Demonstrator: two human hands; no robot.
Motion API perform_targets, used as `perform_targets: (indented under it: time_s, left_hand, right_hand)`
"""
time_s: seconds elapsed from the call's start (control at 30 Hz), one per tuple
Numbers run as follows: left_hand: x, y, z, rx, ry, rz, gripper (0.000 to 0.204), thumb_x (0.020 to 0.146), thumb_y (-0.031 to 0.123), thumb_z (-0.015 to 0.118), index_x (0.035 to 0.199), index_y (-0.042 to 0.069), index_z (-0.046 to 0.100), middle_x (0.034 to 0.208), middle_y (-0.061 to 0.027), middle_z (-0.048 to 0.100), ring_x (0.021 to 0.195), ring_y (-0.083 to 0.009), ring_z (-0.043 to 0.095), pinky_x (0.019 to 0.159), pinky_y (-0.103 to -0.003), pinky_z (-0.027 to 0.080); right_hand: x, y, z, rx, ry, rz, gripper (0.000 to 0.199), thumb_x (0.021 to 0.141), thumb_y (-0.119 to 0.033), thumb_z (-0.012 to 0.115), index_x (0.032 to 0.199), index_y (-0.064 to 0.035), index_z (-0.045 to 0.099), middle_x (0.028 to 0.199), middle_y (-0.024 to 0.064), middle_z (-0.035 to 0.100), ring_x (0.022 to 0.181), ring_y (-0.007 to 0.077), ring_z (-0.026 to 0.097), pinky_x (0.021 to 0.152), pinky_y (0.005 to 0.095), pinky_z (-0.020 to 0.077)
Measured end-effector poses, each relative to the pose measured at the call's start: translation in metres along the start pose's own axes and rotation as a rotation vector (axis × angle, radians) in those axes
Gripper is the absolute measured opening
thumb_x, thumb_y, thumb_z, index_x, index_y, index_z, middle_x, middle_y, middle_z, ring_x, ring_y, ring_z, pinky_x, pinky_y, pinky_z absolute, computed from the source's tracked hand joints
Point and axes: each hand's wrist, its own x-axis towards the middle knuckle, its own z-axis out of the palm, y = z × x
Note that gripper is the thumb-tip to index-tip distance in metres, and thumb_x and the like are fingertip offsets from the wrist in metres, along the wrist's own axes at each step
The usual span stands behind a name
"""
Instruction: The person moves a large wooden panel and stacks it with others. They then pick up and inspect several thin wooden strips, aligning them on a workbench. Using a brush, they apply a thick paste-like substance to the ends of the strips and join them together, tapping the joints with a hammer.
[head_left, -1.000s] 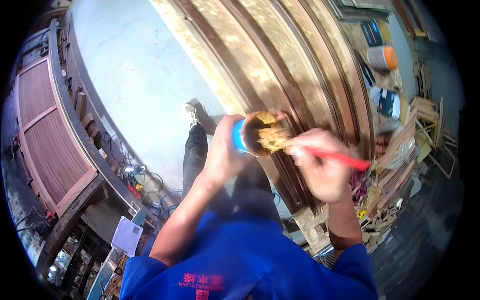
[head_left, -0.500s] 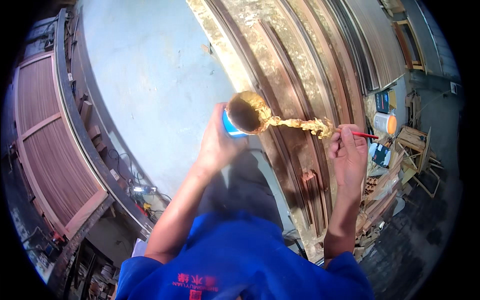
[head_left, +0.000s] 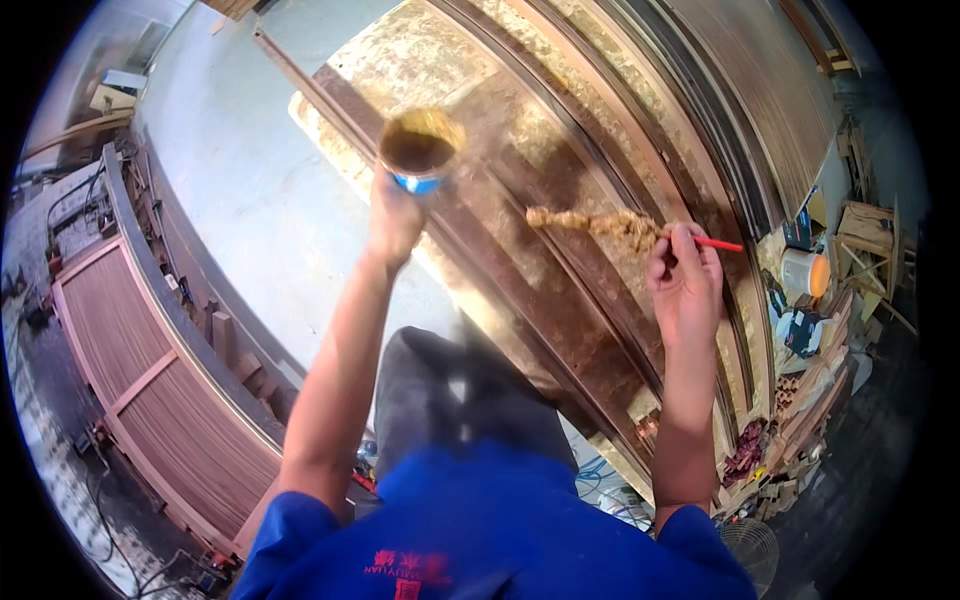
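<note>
My left hand [head_left: 396, 215] is wrapped around an open can [head_left: 418, 184], blue and white outside, its rim thickly coated in a yellow-brown crust. The inside of the can looks dark, and I cannot see how full it is. In my right hand [head_left: 686, 270], a thin stick [head_left: 718, 243] with a red end is pinched between thumb and fingers. Lumpy yellow-brown glue-like crust [head_left: 595, 224] covers its other half, which points left toward the can but is apart from it. Beneath both hands lie long brown wooden strips [head_left: 560, 262] on a stained board [head_left: 400, 50].
Left of me, a framed wooden panel [head_left: 150, 385] lies beyond a curved-looking grey edge [head_left: 185, 330]. At the right stand a white tub with an orange lid [head_left: 806, 272], a wooden stool [head_left: 868, 235] and piled wood offcuts [head_left: 800, 420]. A fan guard [head_left: 750, 552] shows low right.
The can has moved forward and left, away from the stick, whose crusted tip was at the can's rim before. My view has shifted, bringing more of the strip-covered board in front of me.
</note>
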Motion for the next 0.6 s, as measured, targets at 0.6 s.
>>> perform_targets:
  time_s: [0.6]
  left_hand:
    - [0.009, -0.037, 0.057, 0.544, -0.487, 0.442, 0.043, 0.078, 0.006, 0.067, 0.12, 0.004, 0.065, 0.127, -0.014, 0.064, 0.127, -0.031, 0.059, 0.114, -0.049, 0.044]
  right_hand:
    - [0.184, 0.061, 0.073, -0.634, -0.064, 0.031, 0.018, 0.105, -0.02, 0.063, 0.098, -0.0041, 0.06, 0.08, 0.005, 0.067, 0.064, 0.0079, 0.061, 0.056, 0.0229, 0.0471]
